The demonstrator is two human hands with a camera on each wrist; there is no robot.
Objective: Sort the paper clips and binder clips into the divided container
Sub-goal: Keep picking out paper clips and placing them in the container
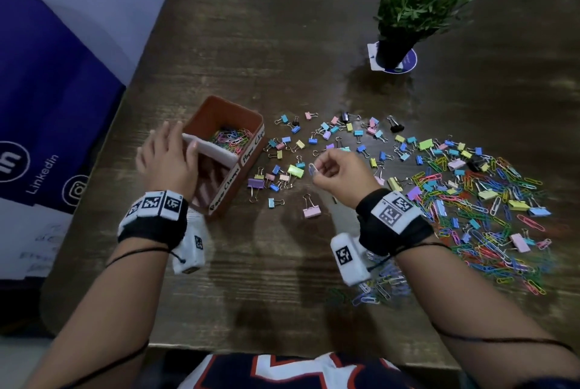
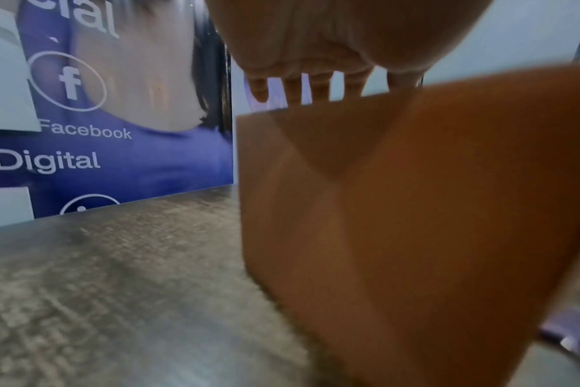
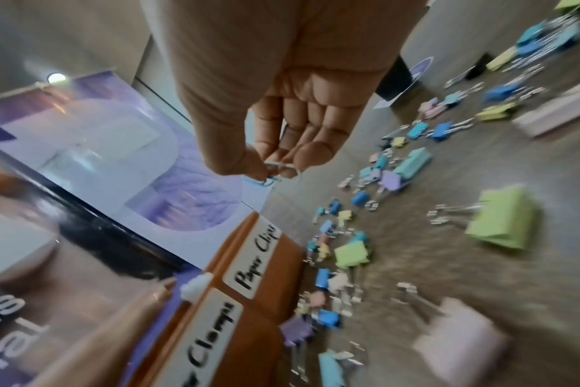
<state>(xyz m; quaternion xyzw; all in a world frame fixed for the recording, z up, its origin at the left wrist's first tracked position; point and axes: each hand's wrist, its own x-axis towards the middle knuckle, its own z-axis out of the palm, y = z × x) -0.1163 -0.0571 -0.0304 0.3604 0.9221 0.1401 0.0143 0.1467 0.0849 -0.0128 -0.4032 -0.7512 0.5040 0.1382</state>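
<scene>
A dark, worn wooden table [image 1: 282, 43] fills the view, with a purple social-media banner [image 1: 47, 90] standing along its edge beyond the left hand. The left hand [image 1: 166, 156] rests on the near wall of a brown divided container [image 1: 251, 156], fingers fairly straight over the white divider [image 1: 208, 150]. The far compartment, labelled "Paper Clips", holds a tangle of coloured paper clips [image 1: 232, 137]; what lies in the near one, labelled "Paper Clamps", cannot be made out. The right hand [image 1: 337, 173] hovers above the table just right of the container, thumb and forefinger pinching a few paper clips, one blue [image 3: 265, 180]. Directly below and around this hand lie scattered pastel binder clips [image 1: 295, 170], between it and the container. Further right of the pinch spreads a dense pile of loose paper clips and binder clips [image 1: 486, 209], and more paper clips lie under the right wrist. Beyond the right hand, well apart, a potted green plant [image 1: 414, 5] stands on a round coaster.
</scene>
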